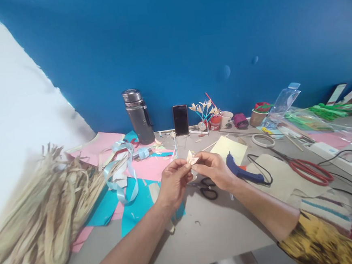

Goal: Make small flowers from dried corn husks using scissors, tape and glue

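Note:
Above the middle of the table, a small cream flower (191, 158) with pointed petals, apparently of dried husk, is pinched between both hands. My left hand (174, 180) grips its base from the left, fingers curled. From the other side, my right hand (214, 169) closes thumb and fingers on it. Black-handled scissors (209, 191) lie on the table below my right hand. A blue glue gun (243, 170) rests just right of that hand. Behind, similar cream flowers on blue stems (204, 110) stand against the wall.
Dried husks (45, 215) pile up at the left, beside pink and blue paper (138, 200) and light-blue ribbon (132, 192). At the back stand a flask (140, 120), a phone (180, 120) and a paper cup (226, 120). Red-handled scissors (311, 172) and a power strip (339, 159) lie right.

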Available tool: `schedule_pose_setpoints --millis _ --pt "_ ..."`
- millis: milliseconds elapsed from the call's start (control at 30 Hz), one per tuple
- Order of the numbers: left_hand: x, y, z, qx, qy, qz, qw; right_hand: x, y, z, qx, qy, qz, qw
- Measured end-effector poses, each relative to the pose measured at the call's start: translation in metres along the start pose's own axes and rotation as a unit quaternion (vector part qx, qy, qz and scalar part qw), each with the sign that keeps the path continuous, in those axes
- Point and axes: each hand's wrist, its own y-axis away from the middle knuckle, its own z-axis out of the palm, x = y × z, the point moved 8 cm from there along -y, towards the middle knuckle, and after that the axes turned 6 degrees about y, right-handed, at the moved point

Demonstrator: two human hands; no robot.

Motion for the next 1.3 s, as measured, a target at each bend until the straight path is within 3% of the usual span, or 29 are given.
schedule_pose_setpoints --millis 233,433,700,800,933,1067,1300 --pt "0.003 0.000 -0.004 0.015 -0.084 0.038 0.996 0.001 0.000 -0.002 0.026 0.024 -0.002 0.999" --pt "0.002 -0.001 -0.003 -0.009 -0.129 0.039 0.991 -0.005 0.001 -0.008 0.065 0.056 -0.007 0.996" --pt "0.022 0.003 0.005 -0.027 -0.297 0.118 0.947 -0.005 0.001 -0.009 0.071 0.079 -0.020 0.994" --pt "0.019 0.001 0.004 -0.046 -0.273 0.124 0.953 -0.004 0.001 -0.003 0.047 0.068 -0.019 0.996" --pt "0.008 -0.007 -0.004 -0.056 -0.168 0.078 0.981 -0.003 0.002 0.001 0.025 0.051 -0.019 0.998" --pt "0.004 -0.012 -0.009 -0.049 -0.107 0.054 0.992 0.000 0.000 -0.002 0.047 0.099 -0.024 0.994" --pt "0.008 -0.009 -0.010 -0.023 -0.150 0.073 0.986 -0.013 0.005 -0.020 0.149 0.159 -0.091 0.972"
